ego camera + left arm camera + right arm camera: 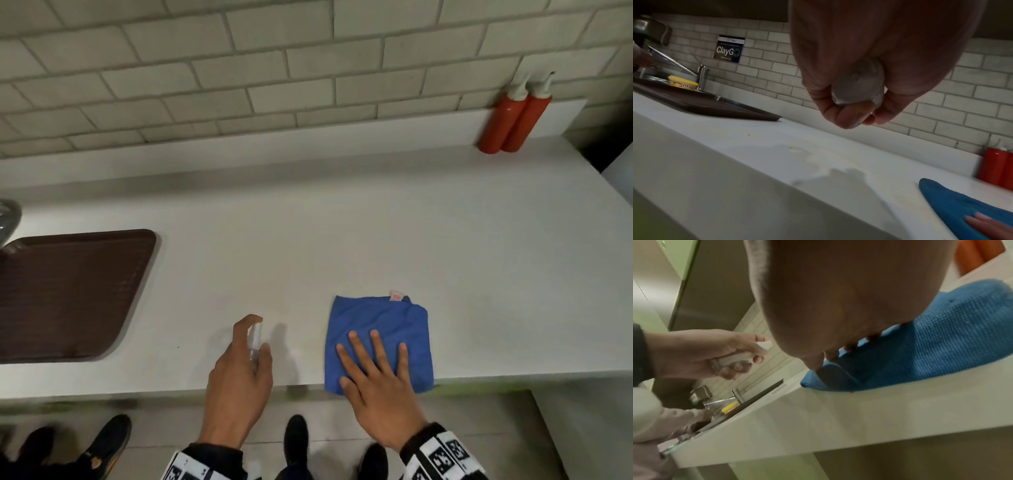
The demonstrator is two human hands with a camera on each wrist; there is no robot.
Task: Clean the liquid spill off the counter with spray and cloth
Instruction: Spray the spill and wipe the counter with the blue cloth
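Note:
My left hand [245, 356] grips a small clear spray bottle [254, 339] just above the white counter [308, 240] near its front edge, index finger curled over the nozzle. In the left wrist view the bottle [859, 84] sits wrapped in my fingers, and a faint wet patch [797, 150] shows on the counter below. A folded blue cloth [380, 325] lies flat to the right, partly over the front edge. My right hand [373, 363] rests flat on the cloth [931, 337] with straight spread fingers.
A brown tray [68, 294] lies at the left beside a sink faucet [701, 76] and a yellow tub [683, 84]. Two red squeeze bottles [513, 116] stand at the back right against the tiled wall. Another person's arm [663, 421] works at the sink.

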